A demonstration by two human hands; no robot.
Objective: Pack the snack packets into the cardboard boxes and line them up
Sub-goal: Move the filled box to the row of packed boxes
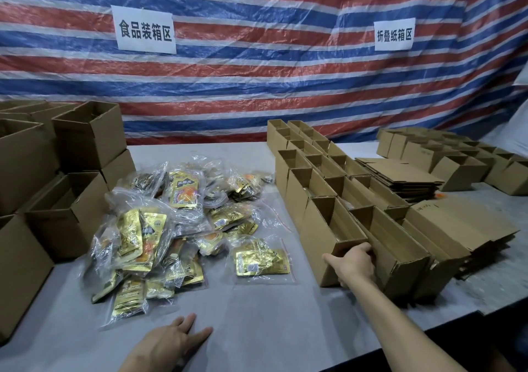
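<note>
Snack packets heaped mid-table, boxes on both sides

The snack packets point(160, 228) lie piled on the table point(257, 314), with one single packet point(261, 261) just right of the pile. Stacked boxes point(65, 208) stand to its left. Rows of open boxes point(323, 177) run front to back on its right, with flat cardboard point(405, 178) farther right. The right hand point(354, 263) grips the near end of the nearest box point(325, 228). The left hand point(171, 340) rests on the table before the pile.

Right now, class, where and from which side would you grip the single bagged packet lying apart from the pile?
Probably pinch the single packet by its clear bag's near edge, from above on the near side: it lies flat on the table, offering no thicker part to grasp.
</note>
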